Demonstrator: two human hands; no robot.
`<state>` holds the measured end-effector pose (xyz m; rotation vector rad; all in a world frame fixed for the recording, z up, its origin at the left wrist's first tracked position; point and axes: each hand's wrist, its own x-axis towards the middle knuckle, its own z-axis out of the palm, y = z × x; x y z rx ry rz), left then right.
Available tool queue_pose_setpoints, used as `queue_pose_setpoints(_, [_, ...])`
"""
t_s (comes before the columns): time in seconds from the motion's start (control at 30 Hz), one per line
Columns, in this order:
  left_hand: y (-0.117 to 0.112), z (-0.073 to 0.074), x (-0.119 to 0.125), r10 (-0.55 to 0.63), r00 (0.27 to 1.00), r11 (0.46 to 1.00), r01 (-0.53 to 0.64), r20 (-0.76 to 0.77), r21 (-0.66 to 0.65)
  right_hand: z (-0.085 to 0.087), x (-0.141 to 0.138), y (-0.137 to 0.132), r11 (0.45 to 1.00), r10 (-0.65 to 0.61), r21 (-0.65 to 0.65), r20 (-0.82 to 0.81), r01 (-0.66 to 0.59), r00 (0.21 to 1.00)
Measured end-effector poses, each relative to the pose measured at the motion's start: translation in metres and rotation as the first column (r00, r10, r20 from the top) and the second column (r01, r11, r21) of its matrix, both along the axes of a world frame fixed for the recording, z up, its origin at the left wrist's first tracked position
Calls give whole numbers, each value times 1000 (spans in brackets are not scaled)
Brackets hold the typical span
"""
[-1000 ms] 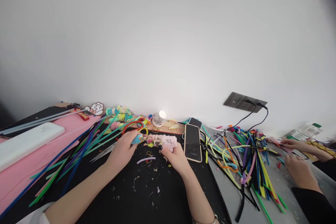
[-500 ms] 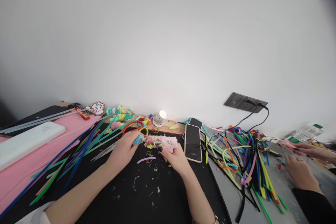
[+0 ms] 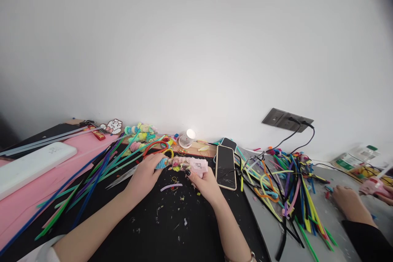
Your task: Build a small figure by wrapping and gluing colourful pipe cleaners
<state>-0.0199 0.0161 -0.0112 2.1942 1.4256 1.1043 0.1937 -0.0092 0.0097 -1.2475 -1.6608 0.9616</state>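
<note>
My left hand point(image 3: 147, 172) is closed round the blue coiled end of a fuzzy, multicoloured pipe-cleaner piece point(image 3: 178, 163), held level above the black table mat. At its other end my right hand point(image 3: 206, 183) grips a pale pink plastic part point(image 3: 198, 166), thumb on top. Whether the pink part and the fuzzy piece are joined I cannot tell. Just below them lies a short lilac pipe-cleaner scrap point(image 3: 171, 187). Scissors with orange handles point(image 3: 156, 147) rest behind my left hand, partly hidden by it.
A phone point(image 3: 225, 167) lies right of my hands, and a white paper cup point(image 3: 188, 137) stands behind them. Pipe cleaners point(image 3: 89, 184) spread at left; a large bundle point(image 3: 299, 196) lies at right. Farther right, a co-worker's hand point(image 3: 350, 202) rests near a pink glue gun point(image 3: 373, 186).
My hands keep their grip, and the held piece has barely shifted. The co-worker's pink glue gun has moved right and toward the frame's edge.
</note>
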Motion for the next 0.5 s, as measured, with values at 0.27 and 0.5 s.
queue_pose_setpoints(0.27, [1, 0, 1, 9, 1000, 1000, -9, 11, -21, -1, 1, 0, 998, 51, -37, -46, -52, 998])
queue_pose_setpoints(0.5, [1, 7, -1, 239, 962, 965, -220, 131, -146, 0, 4, 5, 970, -127, 201, -70, 139, 989])
